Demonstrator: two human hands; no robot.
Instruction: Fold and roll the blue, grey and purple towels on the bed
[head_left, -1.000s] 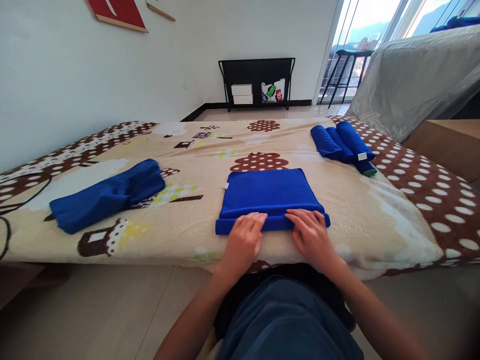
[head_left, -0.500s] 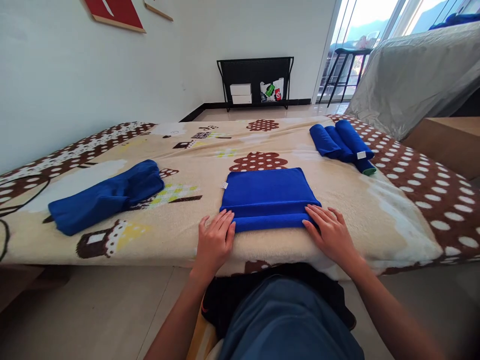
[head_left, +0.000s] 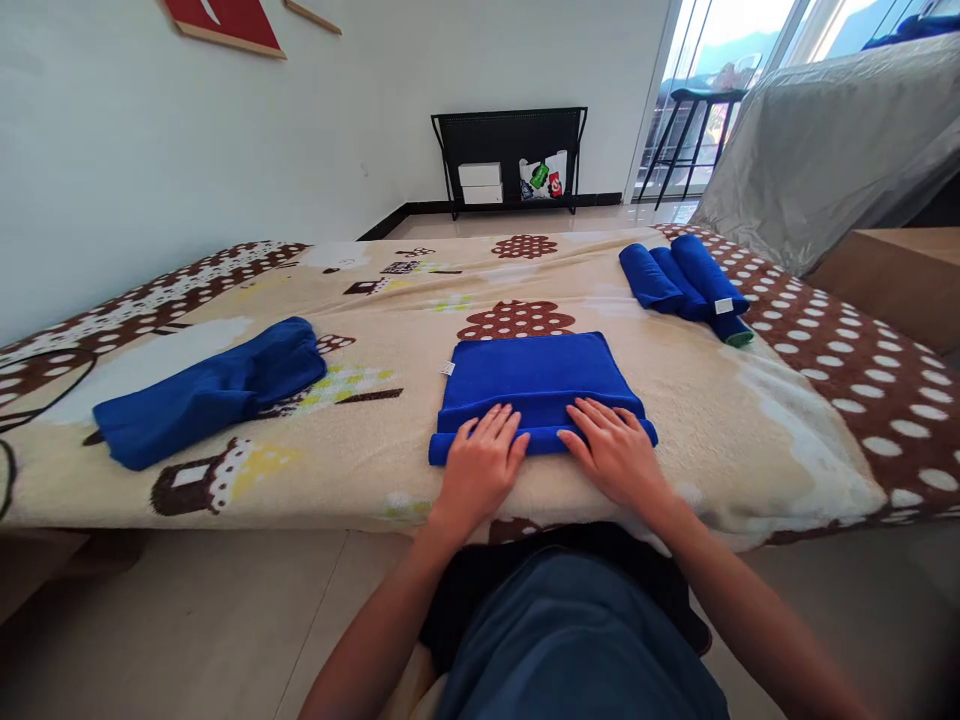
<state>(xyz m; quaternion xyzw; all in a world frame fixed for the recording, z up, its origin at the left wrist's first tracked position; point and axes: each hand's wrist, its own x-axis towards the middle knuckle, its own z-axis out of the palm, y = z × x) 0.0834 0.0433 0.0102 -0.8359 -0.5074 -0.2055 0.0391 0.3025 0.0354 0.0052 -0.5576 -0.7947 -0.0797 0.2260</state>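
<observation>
A blue towel [head_left: 536, 365] lies on the patterned blanket in front of me, its near edge folded over into a flat roll. My left hand [head_left: 486, 455] rests palm down on the left half of that roll, fingers extended. On the right half lies my right hand [head_left: 611, 445], also flat with fingers spread a little. Both ends of the roll stick out past my hands. A small white tag [head_left: 448, 368] shows at the towel's left edge.
A crumpled blue cloth [head_left: 214, 390] lies to the left on the blanket [head_left: 390, 440]. Several rolled blue towels [head_left: 679, 280] sit together at the back right. Beyond the bed's right side is a cardboard box [head_left: 892, 285]. The bed's near edge runs before my lap.
Both hands have moved inward from the ends of the roll to nearer its middle. The roll's ends now show and reach farther out to each side.
</observation>
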